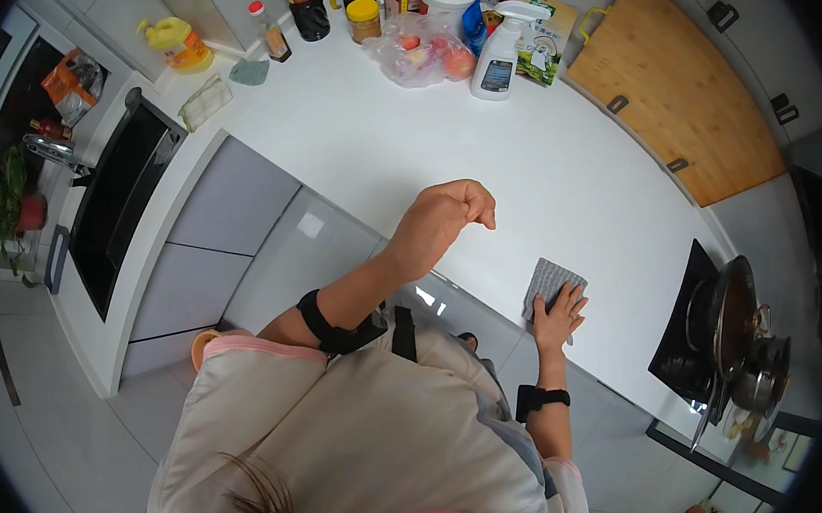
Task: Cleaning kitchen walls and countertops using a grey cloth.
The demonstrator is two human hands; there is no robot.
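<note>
My left hand (451,212) is raised in front of my body above the white countertop (422,133). Its fingers are curled in, and I see nothing in them. Further right, my right hand (558,315) lies flat with fingers spread, partly over a grey striped cloth (554,278) near the counter's front edge. Most of the cloth shows beyond my fingertips; the palm hides its near corner.
At the back stand a white spray bottle (497,62), a plastic bag of fruit (421,56) and sauce bottles (306,2). A wooden cutting board (678,97) leans at the back right. Pans (734,314) sit on the black cooktop (674,353). Left is a sink (118,209).
</note>
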